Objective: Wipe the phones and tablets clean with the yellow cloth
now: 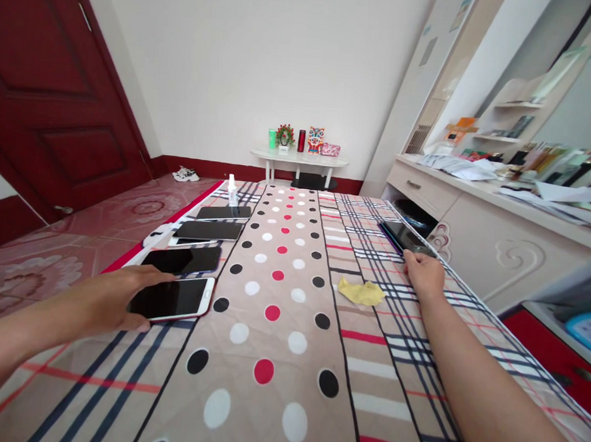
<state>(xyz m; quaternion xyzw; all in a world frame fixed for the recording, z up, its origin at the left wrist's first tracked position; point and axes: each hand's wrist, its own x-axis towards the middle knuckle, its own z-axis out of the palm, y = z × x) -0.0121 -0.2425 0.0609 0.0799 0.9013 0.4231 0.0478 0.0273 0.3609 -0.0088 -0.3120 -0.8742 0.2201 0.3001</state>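
Observation:
My left hand wraps around the left edge of a white-framed phone that lies screen-up on the bedspread. Behind it, a row of several more dark-screened phones runs along the bed's left side. My right hand reaches far to the right and its fingers rest on the near end of a dark phone by the bed's right edge. A crumpled yellow cloth lies just left of my right hand.
A small white spray bottle stands at the far end of the phone row. A white side table with ornaments is against the back wall. A cluttered dresser lines the right, a dark red door the left.

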